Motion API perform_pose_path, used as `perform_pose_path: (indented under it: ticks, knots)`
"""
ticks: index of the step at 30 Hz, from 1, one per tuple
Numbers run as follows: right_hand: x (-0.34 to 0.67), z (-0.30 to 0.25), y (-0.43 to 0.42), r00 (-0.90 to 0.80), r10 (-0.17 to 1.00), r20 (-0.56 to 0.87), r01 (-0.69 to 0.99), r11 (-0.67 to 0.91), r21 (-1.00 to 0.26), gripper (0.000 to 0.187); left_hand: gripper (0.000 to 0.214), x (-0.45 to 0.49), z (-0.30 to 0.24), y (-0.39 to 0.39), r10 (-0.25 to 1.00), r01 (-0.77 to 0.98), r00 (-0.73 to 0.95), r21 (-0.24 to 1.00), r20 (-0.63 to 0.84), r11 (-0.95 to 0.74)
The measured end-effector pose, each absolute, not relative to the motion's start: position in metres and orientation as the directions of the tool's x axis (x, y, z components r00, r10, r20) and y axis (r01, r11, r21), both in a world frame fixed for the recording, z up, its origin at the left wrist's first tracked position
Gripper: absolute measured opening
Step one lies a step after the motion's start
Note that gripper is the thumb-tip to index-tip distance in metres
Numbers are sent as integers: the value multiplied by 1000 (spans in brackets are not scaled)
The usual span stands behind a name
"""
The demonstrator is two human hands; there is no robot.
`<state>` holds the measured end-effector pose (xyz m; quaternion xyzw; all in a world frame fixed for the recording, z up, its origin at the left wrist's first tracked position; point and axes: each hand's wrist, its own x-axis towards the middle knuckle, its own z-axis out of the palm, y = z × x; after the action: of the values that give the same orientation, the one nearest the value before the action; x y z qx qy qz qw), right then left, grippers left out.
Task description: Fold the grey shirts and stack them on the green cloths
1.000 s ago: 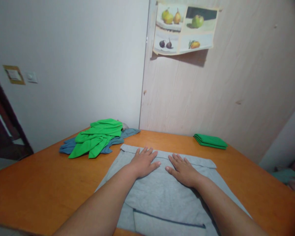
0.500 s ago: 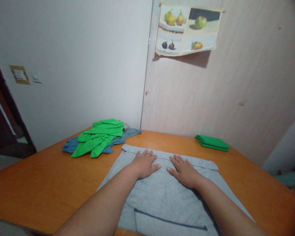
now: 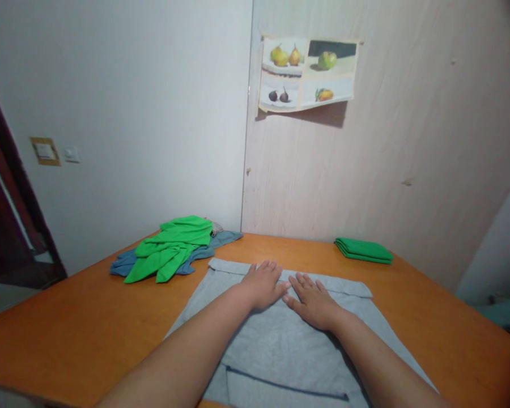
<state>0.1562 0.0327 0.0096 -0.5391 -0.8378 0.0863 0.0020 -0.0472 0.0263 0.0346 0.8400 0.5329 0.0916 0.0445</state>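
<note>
A grey garment (image 3: 280,345) lies spread flat on the orange wooden table (image 3: 68,323), its far hem turned toward the wall. Both my hands rest palm down on it near that far hem. My left hand (image 3: 264,283) lies flat with fingers stretched out. My right hand (image 3: 312,300) lies flat beside it, fingers spread, thumb nearly touching the left thumb. Neither hand holds anything.
A crumpled green cloth (image 3: 172,246) lies on a blue cloth (image 3: 125,263) at the table's far left. A folded green cloth (image 3: 363,250) sits at the far right near the wooden wall panel. A fruit poster (image 3: 308,73) hangs on the wall. A dark doorway is at left.
My hands have slid closer together on the grey garment, thumbs nearly meeting. The camera has tilted up a little, so the poster sits lower in view.
</note>
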Motion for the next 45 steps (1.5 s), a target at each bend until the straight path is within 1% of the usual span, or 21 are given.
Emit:
perform_pose_path:
  ticks: [2, 6, 9, 12, 16, 21, 28, 35, 37, 42, 44, 45]
  knots:
    - [157, 8, 34, -422, 903, -84, 902, 408, -141, 90, 76, -40, 31, 30, 907, 888, 412, 186, 89, -421]
    - [158, 5, 36, -424, 902, -75, 901, 413, -132, 89, 84, -36, 22, 30, 914, 888, 405, 235, 8, -395]
    - [159, 3, 37, -431, 899, -70, 898, 420, -134, 91, 86, -39, 20, 29, 921, 890, 389, 261, -7, -374]
    - [159, 1, 39, -422, 905, -60, 902, 412, -129, 93, 90, -49, 22, 27, 937, 907, 349, 255, -13, -334]
    - [159, -2, 40, -415, 908, -46, 904, 407, -128, 92, 95, -75, 23, 24, 976, 957, 217, 194, 6, -214]
    - [159, -3, 39, -417, 908, -35, 904, 410, -121, 93, 97, -114, 22, 20, 999, 993, -16, 119, 39, 11]
    - [160, -5, 41, -416, 909, -31, 905, 409, -119, 92, 95, -139, 22, 17, 984, 981, -168, 103, 58, 161]
    - [160, -6, 42, -411, 911, -31, 906, 405, -124, 91, 79, -151, 26, 22, 974, 973, -209, 119, 82, 199]
    - [160, -4, 41, -409, 912, -36, 908, 402, -123, 91, 69, -156, 30, 27, 969, 969, -227, 122, 94, 215]
    - [159, 0, 38, -414, 909, -50, 906, 405, -125, 93, 35, -173, 41, 43, 964, 964, -240, 147, 117, 222]
    - [159, 0, 39, -415, 908, -50, 905, 406, -127, 94, 28, -182, 44, 49, 966, 962, -231, 174, 119, 209]
    - [159, -1, 39, -416, 908, -50, 904, 407, -130, 94, 28, -186, 45, 51, 967, 960, -226, 192, 118, 202]
